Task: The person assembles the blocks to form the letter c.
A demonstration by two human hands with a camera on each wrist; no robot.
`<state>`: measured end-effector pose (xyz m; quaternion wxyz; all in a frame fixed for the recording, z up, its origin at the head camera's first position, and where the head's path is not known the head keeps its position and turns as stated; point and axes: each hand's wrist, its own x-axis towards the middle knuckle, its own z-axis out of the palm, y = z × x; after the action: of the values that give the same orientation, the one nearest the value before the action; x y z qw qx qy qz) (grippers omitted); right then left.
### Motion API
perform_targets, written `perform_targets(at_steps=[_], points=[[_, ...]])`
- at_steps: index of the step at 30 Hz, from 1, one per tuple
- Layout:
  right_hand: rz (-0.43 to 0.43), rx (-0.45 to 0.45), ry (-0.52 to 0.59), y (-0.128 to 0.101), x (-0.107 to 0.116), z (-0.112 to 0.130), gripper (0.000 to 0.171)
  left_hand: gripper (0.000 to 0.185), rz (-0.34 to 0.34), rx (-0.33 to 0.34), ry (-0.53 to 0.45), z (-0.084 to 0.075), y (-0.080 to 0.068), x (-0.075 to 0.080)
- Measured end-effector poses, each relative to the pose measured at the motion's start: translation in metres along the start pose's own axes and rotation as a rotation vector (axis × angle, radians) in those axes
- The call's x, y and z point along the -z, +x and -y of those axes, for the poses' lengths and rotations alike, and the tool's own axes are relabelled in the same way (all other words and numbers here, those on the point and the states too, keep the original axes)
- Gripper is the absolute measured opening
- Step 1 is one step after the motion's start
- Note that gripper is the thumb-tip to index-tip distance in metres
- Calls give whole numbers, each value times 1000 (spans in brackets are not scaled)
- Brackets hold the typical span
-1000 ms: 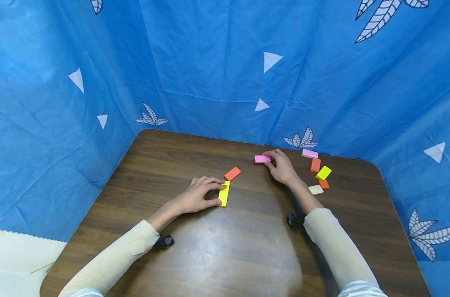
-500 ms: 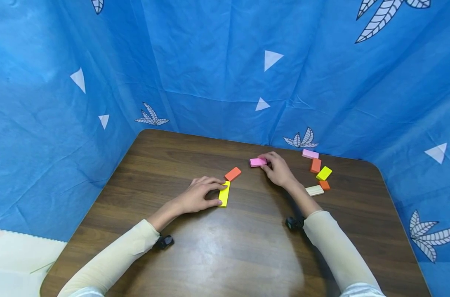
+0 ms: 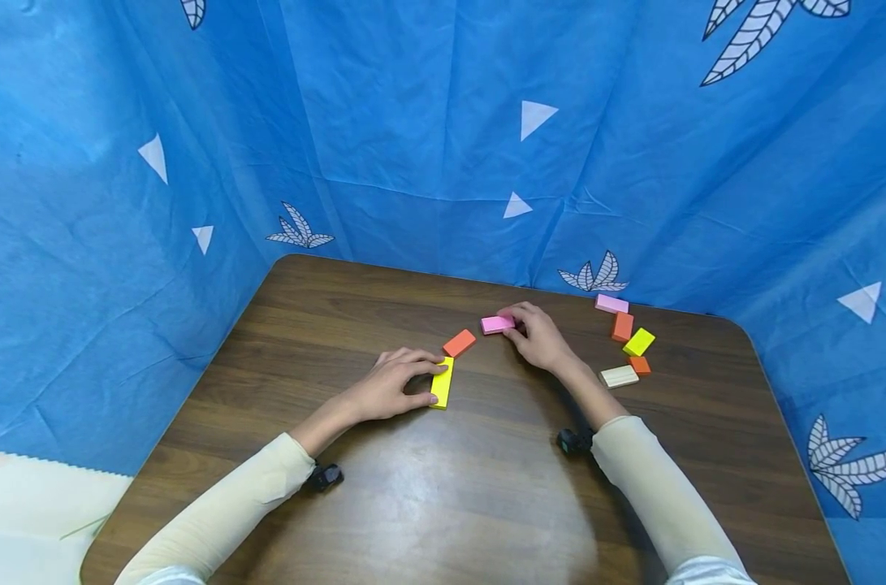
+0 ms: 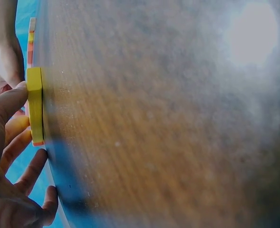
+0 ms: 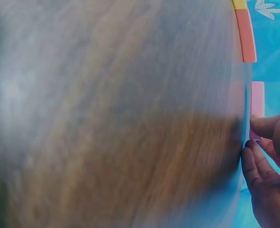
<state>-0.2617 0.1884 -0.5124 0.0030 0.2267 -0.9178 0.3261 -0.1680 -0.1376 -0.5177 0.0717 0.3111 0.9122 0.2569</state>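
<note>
My left hand (image 3: 402,382) rests on the brown table (image 3: 355,301) with its thumb and fingertips against a long yellow block (image 3: 442,382); in the left wrist view the thumb touches the yellow block (image 4: 34,105). An orange block (image 3: 459,343) lies just beyond it. My right hand (image 3: 533,335) pinches a pink block (image 3: 497,324) at the table surface, close to the orange one. In the right wrist view the fingers (image 5: 268,156) hold the pink block (image 5: 257,102).
A cluster of blocks lies at the back right: a pink one (image 3: 611,304), an orange one (image 3: 621,326), a yellow-green one (image 3: 638,341), a small orange one (image 3: 640,365) and a cream one (image 3: 619,376). Blue cloth (image 3: 443,130) walls the table on three sides.
My right hand has carried the pink block leftward, toward the orange block. The cream block shifted slightly left. My left hand has stayed on the yellow block.
</note>
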Motion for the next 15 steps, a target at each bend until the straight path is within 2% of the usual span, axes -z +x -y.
perform_targets(at_steps=[15], points=[[6,27,-4,2,-10,5,31,56,-5,7,-12,2,0,0]])
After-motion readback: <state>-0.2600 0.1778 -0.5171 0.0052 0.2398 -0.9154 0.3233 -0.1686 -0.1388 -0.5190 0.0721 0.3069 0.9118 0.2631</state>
